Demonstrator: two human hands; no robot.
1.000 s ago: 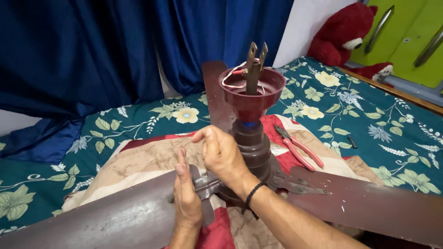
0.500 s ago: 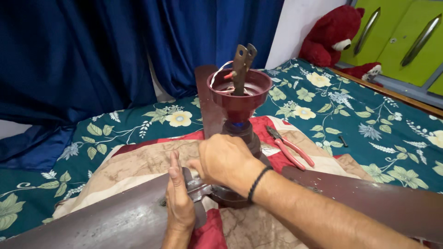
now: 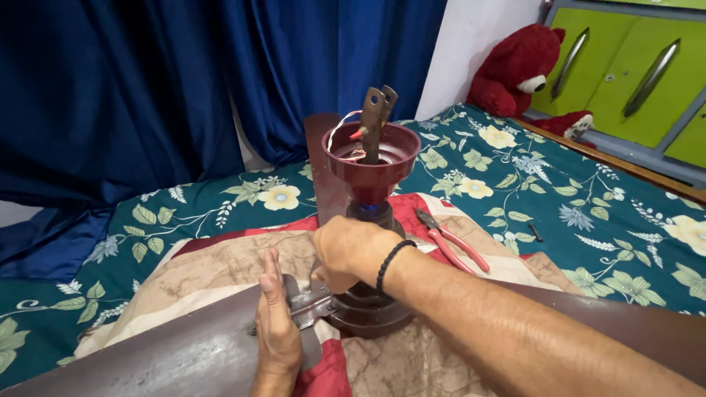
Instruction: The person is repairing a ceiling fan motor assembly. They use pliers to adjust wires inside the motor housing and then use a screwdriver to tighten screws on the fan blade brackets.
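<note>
Fan motor housing (image 3: 371,309) dark maroon, cup (image 3: 371,158) same. Blade (image 3: 147,353) brown. Pliers (image 3: 452,242) red-handled. Bedsheet (image 3: 588,213) teal, cream flowers, green leaves. Curtain (image 3: 147,88) deep blue. Teddy bear (image 3: 515,70) red. Cabinet (image 3: 640,66) lime green. Wristband (image 3: 390,263) black.

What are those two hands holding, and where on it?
A ceiling fan. The left hand presses flat on a blade near its metal bracket; the right hand grips the motor body at the blade joint.

Floral bed (image 3: 610,220) under patchwork cloth (image 3: 213,272), red pliers (image 3: 452,246).
</note>
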